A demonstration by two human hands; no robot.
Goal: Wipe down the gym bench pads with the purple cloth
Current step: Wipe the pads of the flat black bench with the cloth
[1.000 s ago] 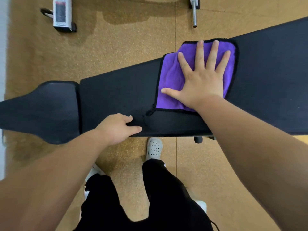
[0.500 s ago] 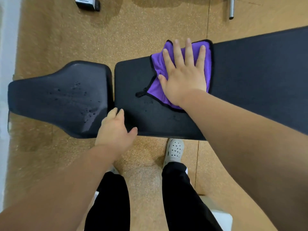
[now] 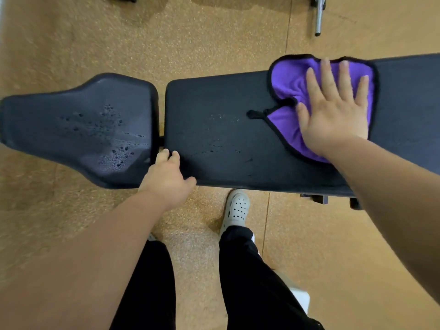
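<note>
The long back pad [image 3: 214, 103] lies under both hands; the seat pad [image 3: 47, 120] sits left of the left hand [image 3: 166, 182]. The purple cloth [image 3: 285, 79] is bunched beneath the right hand [image 3: 333, 115], which presses it flat with fingers spread. The left hand rests loosely on the pad's near corner, gripping nothing. The bunched cloth could leave streaks, and the droplets [image 3: 116, 156] beyond the left fingertips could go unwiped.

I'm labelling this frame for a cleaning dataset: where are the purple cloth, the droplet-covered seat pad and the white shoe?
purple cloth [image 3: 285, 79], head view, on its bare upper-left lobe.
seat pad [image 3: 42, 120], head view, on its narrow left end.
white shoe [image 3: 237, 207], head view, on its perforated top.
</note>
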